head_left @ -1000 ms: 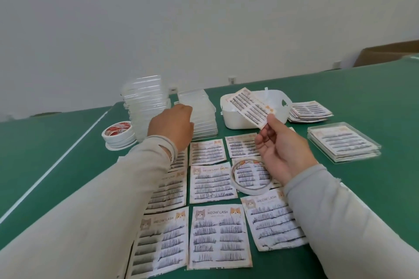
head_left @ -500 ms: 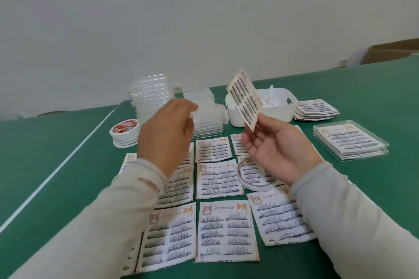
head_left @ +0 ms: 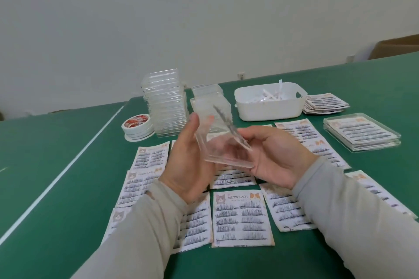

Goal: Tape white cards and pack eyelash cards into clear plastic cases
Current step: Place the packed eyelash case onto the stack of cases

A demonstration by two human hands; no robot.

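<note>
A clear plastic case (head_left: 214,133) is held tilted above the table, gripped by my left hand (head_left: 190,161) on its left side. My right hand (head_left: 275,156) holds an eyelash card (head_left: 229,128) edge-on at the case's right side, touching the case. Whether the card is inside the case I cannot tell. Several printed eyelash cards (head_left: 241,217) lie in rows on the green table (head_left: 56,199) under my hands. Two stacks of empty clear cases (head_left: 165,106) stand behind.
A stack of tape rolls (head_left: 137,127) sits left of the case stacks. A white tub (head_left: 269,106) of small strips stands at the back, a pile of cards (head_left: 325,104) beside it. Packed cases (head_left: 361,135) are stacked at the right.
My left hand took a clear case from the stack and brought it toward me. My right hand lowered the eyelash card to meet the case.
</note>
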